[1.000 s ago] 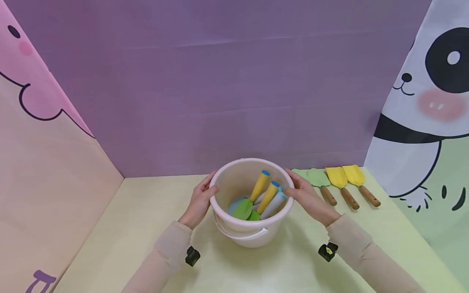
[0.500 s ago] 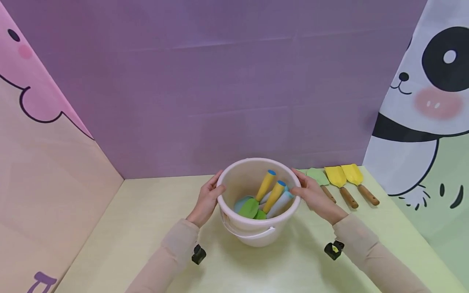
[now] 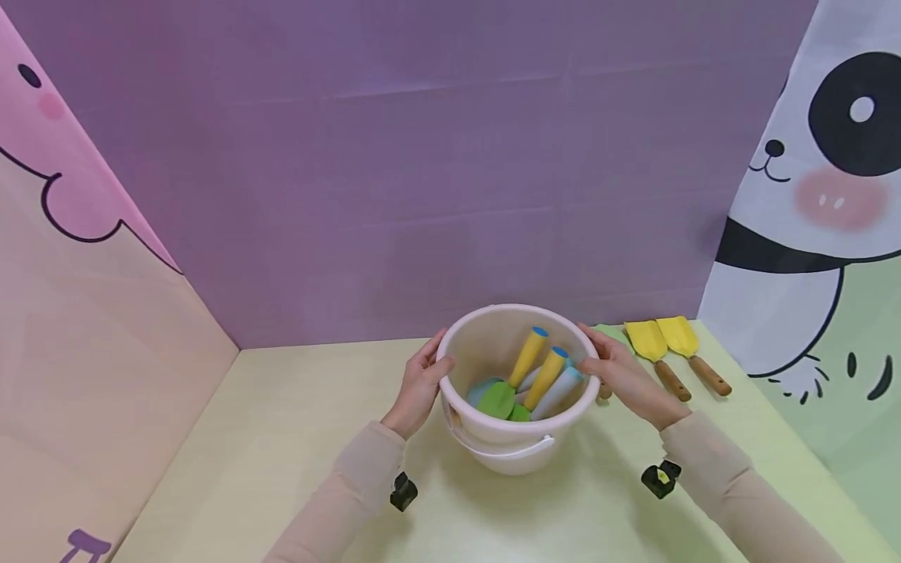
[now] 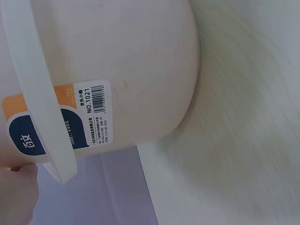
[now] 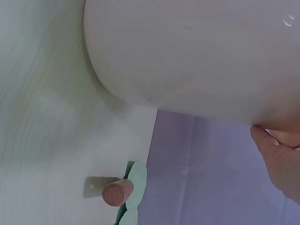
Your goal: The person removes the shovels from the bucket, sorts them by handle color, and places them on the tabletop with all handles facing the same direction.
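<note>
A cream plastic bucket [image 3: 507, 442] with a white carrying handle [image 3: 510, 453] is held between both hands, its mouth facing up towards me. My left hand [image 3: 421, 387] grips the rim on the left, thumb over the edge. Across from it, my right hand [image 3: 622, 379] grips the right side of the rim the same way. Inside lie several small tools: yellow handles [image 3: 529, 356] with blue ends, green heads [image 3: 497, 400] and pale grey-blue handles [image 3: 559, 391]. Whether the bucket's base touches the table cannot be told. A printed label [image 4: 96, 112] shows on its wall in the left wrist view.
Two yellow shovels [image 3: 646, 340] with wooden handles lie at the table's back right. Beside them, partly hidden by the right hand and bucket, are green-headed tools [image 3: 612, 332]. A purple backdrop [image 3: 394, 195] rises behind the pale table [image 3: 303, 438]; printed panels stand at both sides.
Both hands have moved the bucket to the right. It now covers more of the green-headed tools at the back.
</note>
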